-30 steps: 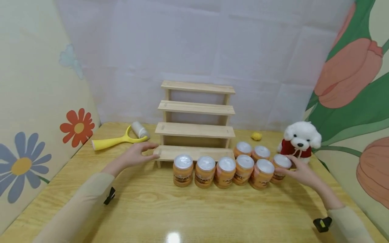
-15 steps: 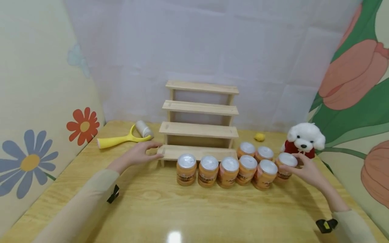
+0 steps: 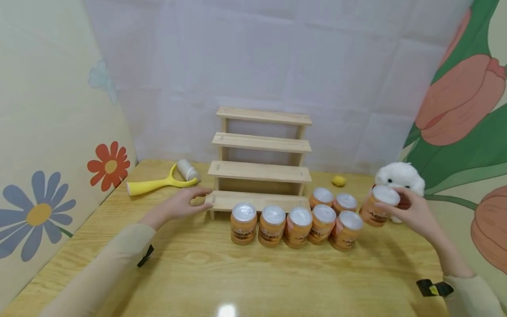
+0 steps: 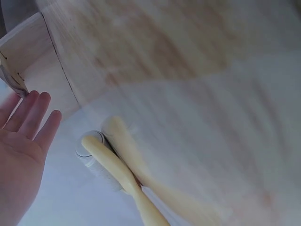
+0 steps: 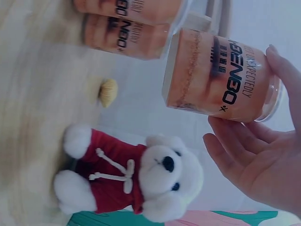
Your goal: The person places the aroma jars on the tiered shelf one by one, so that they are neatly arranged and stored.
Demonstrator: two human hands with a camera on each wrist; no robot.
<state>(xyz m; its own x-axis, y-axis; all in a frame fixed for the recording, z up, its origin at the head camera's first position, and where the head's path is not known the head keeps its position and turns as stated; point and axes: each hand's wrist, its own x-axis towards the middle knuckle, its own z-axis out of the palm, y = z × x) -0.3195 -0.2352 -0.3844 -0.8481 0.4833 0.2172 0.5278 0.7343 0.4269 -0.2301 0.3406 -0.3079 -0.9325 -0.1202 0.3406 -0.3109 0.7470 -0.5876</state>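
My right hand (image 3: pixel 413 211) grips an orange can (image 3: pixel 378 207) near its silver lid, thumb on one side and fingers on the other. In the right wrist view this can (image 5: pixel 221 75) is raised above the table, its dark printed label showing. My left hand (image 3: pixel 180 204) is at the left end of the lowest step of a four-tier wooden stand (image 3: pixel 259 171). Its fingers (image 4: pixel 35 115) are extended in the left wrist view, fingertips at the wood's edge; the thumb is hidden there. Several more orange cans (image 3: pixel 271 226) stand upright before the stand and at its right.
A white plush dog (image 5: pixel 164 179) in a red top sits behind the held can. A small yellow object (image 3: pixel 338 180) lies at the back. Left of the stand lies a yellow-handled roller (image 3: pixel 158 182). A pale cloth (image 3: pixel 257 57) hangs behind, with painted walls at both sides.
My right hand has lifted the rightmost can off the table and moved it slightly right, partly covering the plush dog. The left hand stays at the stand. The head view has shifted slightly.
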